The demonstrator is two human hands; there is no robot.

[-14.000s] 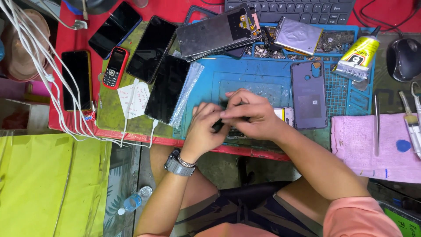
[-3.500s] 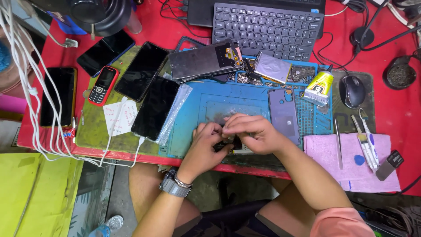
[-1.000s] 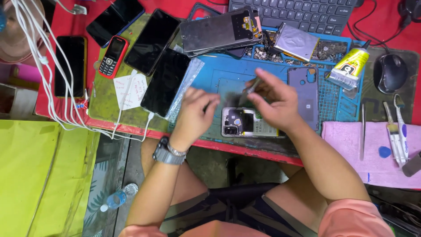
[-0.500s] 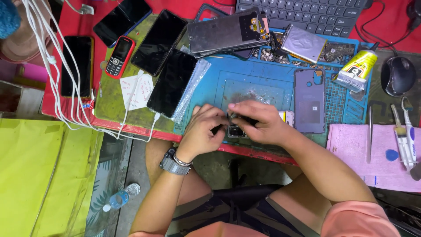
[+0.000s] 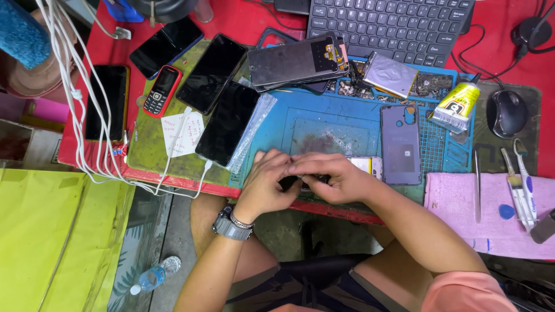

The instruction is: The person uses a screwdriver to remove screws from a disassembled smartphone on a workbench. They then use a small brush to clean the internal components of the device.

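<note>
Fingers [image 5: 300,167] of both hands together — pinched on a small dark phone part [image 5: 315,180] — over blue mat [image 5: 277,124].

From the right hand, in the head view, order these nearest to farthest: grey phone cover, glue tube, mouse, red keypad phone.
From the right hand:
1. Grey phone cover, just right of it.
2. Glue tube, upper right.
3. Mouse, further right.
4. Red keypad phone, far left.

Red-covered table [image 5: 243,20] — on it a blue work mat [image 5: 324,124], green mat [image 5: 150,156], keyboard [image 5: 393,23], seemingly pink cloth [image 5: 462,225].
</note>
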